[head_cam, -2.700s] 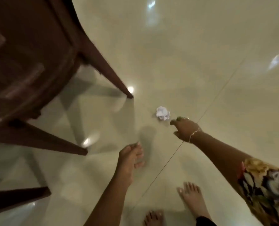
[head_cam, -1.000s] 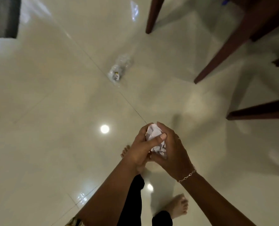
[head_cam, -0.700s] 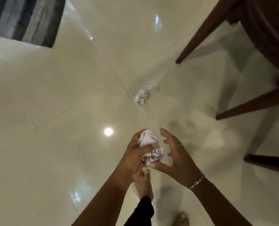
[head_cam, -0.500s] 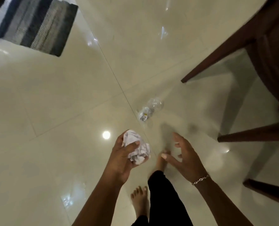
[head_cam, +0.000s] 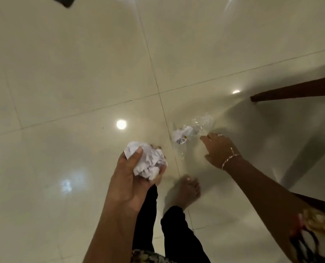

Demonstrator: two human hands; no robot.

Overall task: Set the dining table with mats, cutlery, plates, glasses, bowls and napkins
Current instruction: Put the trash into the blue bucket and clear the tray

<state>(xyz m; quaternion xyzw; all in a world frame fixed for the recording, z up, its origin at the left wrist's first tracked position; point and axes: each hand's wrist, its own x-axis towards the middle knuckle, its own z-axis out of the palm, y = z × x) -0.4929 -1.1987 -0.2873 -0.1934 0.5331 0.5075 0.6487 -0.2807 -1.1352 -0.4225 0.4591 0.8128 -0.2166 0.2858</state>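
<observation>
Napkin first: the crumpled white napkin sits up off the floor in the left hand, thumb curled over its top and fingers wrapped under it, a firm clutch around the whole ball; it hangs above the pale glossy tiles, just left of a tile joint. Over on the other side the right hand is stretched out low, palm down, fingers straight and loosely spread, holding nothing; a thin bracelet shows at that wrist, and a floral sleeve covers the arm further up. Just beyond those fingertips lies a clear plastic wrapper, scrunched, with a white label patch at its left end; fingertips and wrapper are very close, though whether they touch I cannot tell. Between the two arms a bare foot is planted on the tiles, black trousers above it. A dark wooden chair leg comes in from the right, its tip on the floor beyond the wrapper; a round lamp reflection glows left of the joint; a corner of a dark mat peeks in at top left.
</observation>
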